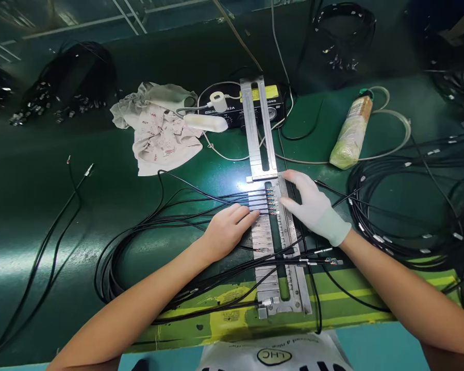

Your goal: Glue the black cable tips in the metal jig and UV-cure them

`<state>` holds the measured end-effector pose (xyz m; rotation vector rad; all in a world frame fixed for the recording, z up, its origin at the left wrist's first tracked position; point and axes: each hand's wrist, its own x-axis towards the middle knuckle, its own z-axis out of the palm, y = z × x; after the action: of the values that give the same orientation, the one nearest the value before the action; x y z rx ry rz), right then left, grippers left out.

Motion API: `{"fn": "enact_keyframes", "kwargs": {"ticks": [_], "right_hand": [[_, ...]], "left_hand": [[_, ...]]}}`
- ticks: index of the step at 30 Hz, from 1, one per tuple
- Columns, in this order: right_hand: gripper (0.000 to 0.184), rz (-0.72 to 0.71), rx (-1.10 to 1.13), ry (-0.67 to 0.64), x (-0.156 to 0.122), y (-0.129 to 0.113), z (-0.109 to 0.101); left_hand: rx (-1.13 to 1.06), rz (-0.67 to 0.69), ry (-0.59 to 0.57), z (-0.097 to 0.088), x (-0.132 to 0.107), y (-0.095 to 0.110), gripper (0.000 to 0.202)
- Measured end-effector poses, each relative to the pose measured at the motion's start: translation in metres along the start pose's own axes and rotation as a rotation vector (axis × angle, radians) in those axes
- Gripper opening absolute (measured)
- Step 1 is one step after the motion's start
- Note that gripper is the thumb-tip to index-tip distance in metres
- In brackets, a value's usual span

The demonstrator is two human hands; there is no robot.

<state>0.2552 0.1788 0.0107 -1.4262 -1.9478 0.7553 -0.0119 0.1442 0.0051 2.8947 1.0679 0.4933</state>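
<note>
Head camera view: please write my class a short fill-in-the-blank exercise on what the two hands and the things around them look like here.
1. The right hand wears a white ____.
2. The left hand presses thin black ____ onto the slotted metal jig.
3. The crumpled cloth lies on the ____ table.
4. The wrapped bottle lies to the ____ of the jig.

Missing words: glove; cables; green; right

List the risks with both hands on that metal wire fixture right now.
The left hand presses thin black cables into the metal fixture; a slip might pull seated ends from their slots. Loose cable loops lie by the forearm and may snag. The gloved right hand could nudge the fixture.
</note>
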Motion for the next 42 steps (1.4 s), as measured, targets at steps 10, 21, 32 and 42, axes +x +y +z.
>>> {"fn": "enact_keyframes", "kwargs": {"ticks": [10,21,32,42], "right_hand": [[0.088,-0.053,-0.164,-0.066,-0.003,0.0,0.01],[0.081,-0.057,-0.219,-0.069,-0.006,-0.002,0.012],[0.074,0.062,-0.025,0.017,-0.006,0.002,0.01],[0.065,0.035,0.03,0.076,-0.005,0.006,0.013]], "left_hand": [[0.029,-0.12,0.028,-0.008,-0.01,0.008,0.032],[-0.126,-0.169,-0.17,-0.015,-0.018,0.016,0.04],[-0.414,-0.054,-0.094,-0.028,-0.037,0.017,0.024],[-0.094,0.076,0.0,0.002,-0.002,0.005,0.024]]}}
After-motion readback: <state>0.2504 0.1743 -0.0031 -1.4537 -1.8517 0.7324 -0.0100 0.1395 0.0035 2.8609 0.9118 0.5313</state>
